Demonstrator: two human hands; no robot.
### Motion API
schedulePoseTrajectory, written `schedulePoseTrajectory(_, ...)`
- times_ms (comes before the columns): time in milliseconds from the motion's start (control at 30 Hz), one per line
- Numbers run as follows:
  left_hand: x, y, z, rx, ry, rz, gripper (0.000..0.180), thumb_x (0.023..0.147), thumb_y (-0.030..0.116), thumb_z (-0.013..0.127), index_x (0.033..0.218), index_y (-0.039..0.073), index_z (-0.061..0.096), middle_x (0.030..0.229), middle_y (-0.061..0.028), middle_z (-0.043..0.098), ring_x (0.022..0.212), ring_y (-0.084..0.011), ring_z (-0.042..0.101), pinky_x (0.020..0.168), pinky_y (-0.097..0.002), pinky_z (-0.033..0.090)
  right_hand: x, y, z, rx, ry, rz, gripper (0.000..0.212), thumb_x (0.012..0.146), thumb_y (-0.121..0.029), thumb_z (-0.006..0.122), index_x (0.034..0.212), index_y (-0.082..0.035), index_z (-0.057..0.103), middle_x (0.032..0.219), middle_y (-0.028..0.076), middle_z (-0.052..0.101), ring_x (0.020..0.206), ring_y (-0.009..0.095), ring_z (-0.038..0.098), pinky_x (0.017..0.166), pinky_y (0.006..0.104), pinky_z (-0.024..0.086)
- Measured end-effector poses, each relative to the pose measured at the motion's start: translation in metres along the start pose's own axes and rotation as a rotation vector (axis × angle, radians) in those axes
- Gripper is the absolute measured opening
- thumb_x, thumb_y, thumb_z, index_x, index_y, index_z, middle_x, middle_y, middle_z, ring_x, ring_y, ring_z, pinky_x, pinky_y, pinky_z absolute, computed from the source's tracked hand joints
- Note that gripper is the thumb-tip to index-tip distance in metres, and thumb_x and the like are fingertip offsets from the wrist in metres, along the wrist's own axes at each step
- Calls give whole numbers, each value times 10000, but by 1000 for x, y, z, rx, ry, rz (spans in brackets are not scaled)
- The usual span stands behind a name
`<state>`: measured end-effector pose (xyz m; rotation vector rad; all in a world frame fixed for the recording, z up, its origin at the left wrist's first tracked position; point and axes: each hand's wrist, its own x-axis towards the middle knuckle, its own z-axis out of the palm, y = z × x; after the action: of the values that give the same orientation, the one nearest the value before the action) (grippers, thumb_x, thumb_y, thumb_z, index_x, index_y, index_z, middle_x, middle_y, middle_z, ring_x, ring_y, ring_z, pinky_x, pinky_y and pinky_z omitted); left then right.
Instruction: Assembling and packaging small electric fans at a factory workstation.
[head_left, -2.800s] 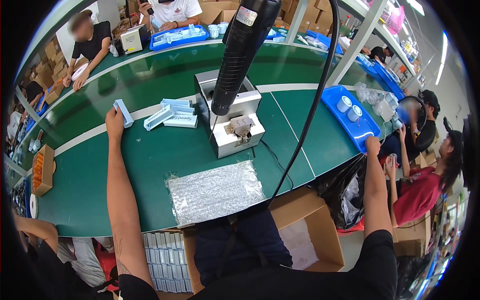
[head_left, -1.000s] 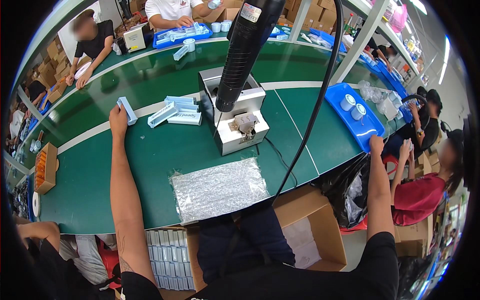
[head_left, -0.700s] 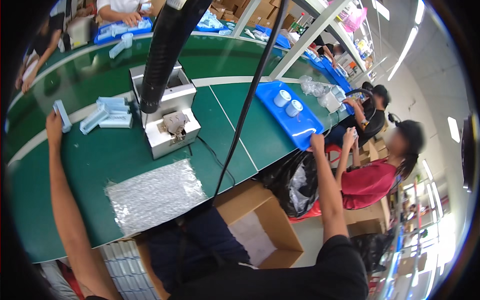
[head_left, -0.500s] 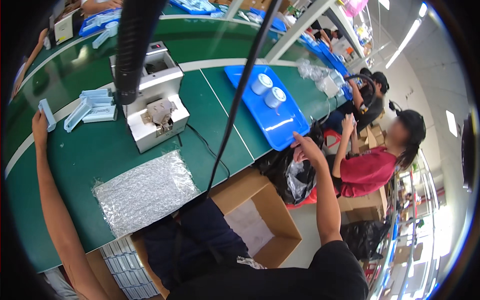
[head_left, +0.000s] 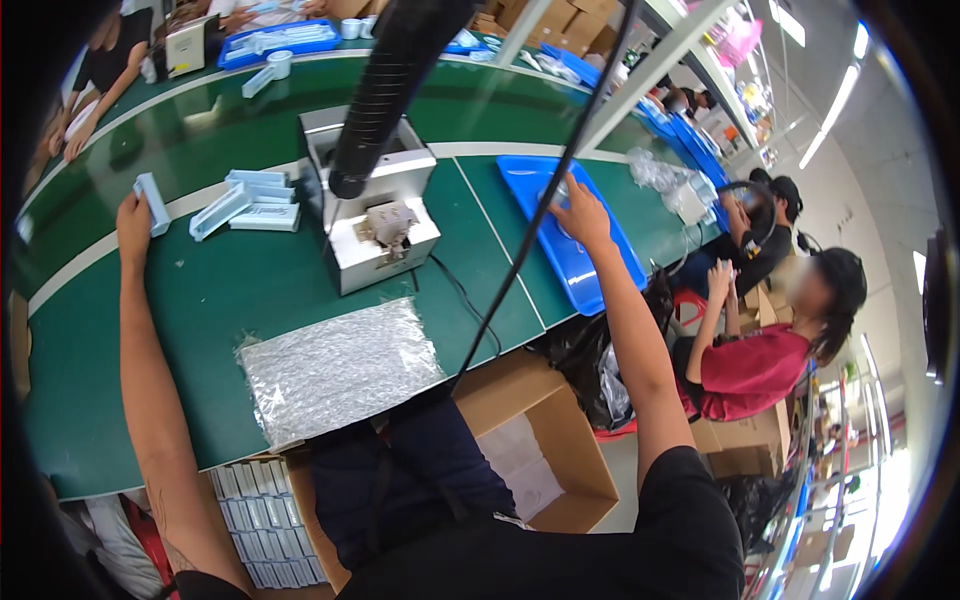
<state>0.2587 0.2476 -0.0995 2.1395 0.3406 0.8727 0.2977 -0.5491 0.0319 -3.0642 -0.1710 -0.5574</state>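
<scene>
At the far left of the green table, my left hand point(head_left: 133, 225) is closed on a light blue plastic case point(head_left: 153, 203), held upright. Several similar pale blue cases point(head_left: 265, 216) lie in a loose pile to its right. My right hand point(head_left: 585, 215) reaches into a blue tray point(head_left: 615, 265), its fingers around a white roll point(head_left: 551, 191). A hanging black cable and the hand hide most of that roll. Whatever lies under the palm cannot be made out. Between my hands stands a white and metal bench machine point(head_left: 375, 235).
A clear plastic bag sheet point(head_left: 345, 365) lies at the table's front edge. Below are an open carton point(head_left: 560, 450) and a box of packed cases point(head_left: 265, 520). A black flexible hose point(head_left: 385, 90) hangs over the machine. A co-worker in red point(head_left: 750, 370) sits to the right.
My right hand has moved from the tray's near edge inward, onto the rolls, which showed openly before. The view has shifted left. My left hand keeps hold of its case.
</scene>
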Motion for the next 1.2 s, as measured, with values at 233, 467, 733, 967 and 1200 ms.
schedulePoseTrajectory(233,-1,28,-21,66,50,-85,388,1051,315,544,1033,-58,647,791,-99,643,725,-167,572,675,-354,459,-17,-62,-34,340,340,-76,676,865,-356,810,1450,-146,544,1156,224,686,994,426,697,803,497,570)
schedulePoseTrajectory(467,-6,15,-6,-1,73,-37,397,1057,308,528,1083,-65,661,808,-100,665,730,-172,593,685,-366,472,-65,-147,-27,246,58,-169,655,901,-377,777,1457,-131,534,1101,223,665,971,456,685,795,514,561)
schedulePoseTrajectory(733,-16,12,-19,70,103,-27,372,1051,290,542,986,-67,625,762,-113,626,720,-176,578,677,-383,470,-84,-44,-40,259,511,49,703,856,-320,793,1438,-39,517,1387,307,524,1323,463,496,1098,497,434)
schedulePoseTrajectory(967,-12,32,-3,57,189,8,352,1031,275,559,980,-63,642,819,-261,674,741,-384,679,683,-482,488,-181,71,23,573,351,774,492,975,-353,611,1190,87,573,942,299,718,752,360,743,651,451,595)
schedulePoseTrajectory(1200,-35,54,-6,56,186,-26,341,1014,268,568,980,-60,654,835,-287,674,799,-467,671,698,-501,491,-160,65,-43,1262,587,696,210,1060,-276,541,962,-91,526,649,35,553,418,146,528,311,285,347)
